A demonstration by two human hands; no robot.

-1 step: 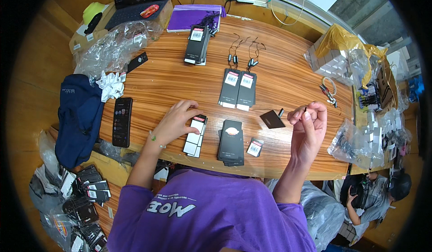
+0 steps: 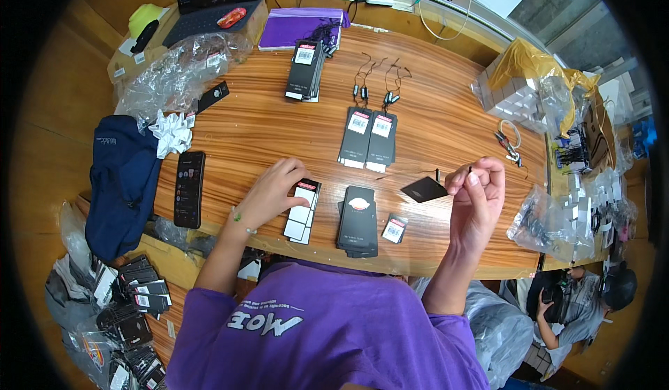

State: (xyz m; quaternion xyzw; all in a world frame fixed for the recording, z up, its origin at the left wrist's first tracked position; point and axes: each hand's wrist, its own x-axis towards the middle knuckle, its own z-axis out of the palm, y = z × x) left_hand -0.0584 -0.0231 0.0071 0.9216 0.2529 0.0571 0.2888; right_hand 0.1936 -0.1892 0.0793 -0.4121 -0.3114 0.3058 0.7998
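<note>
My left hand (image 2: 270, 189) curls over a narrow stack of white label sheets (image 2: 300, 215) with a red band at the top, thumb lying on it. My right hand (image 2: 479, 189) is raised, its fingertips pinching a small black end of a hang-tag cord. A small black hang tag (image 2: 424, 189) hangs in the air left of these fingers, beside its thin dark string. Between the hands lie a stack of dark grey hang tags (image 2: 357, 219) and a small stack of labelled cards (image 2: 394, 228).
Two labelled tag piles (image 2: 368, 139) with strings lie mid-table; a taller tag stack (image 2: 305, 69) stands behind. A phone (image 2: 189, 189) and navy pouch (image 2: 122, 181) are at left. Pliers (image 2: 507, 146), plastic bags (image 2: 554, 223) and white boxes (image 2: 516, 94) line the right. Another person (image 2: 575, 317) sits lower right.
The small black hang tag has swung and turned, now lying closer to my right fingers with its string shifted. My left hand has barely moved.
</note>
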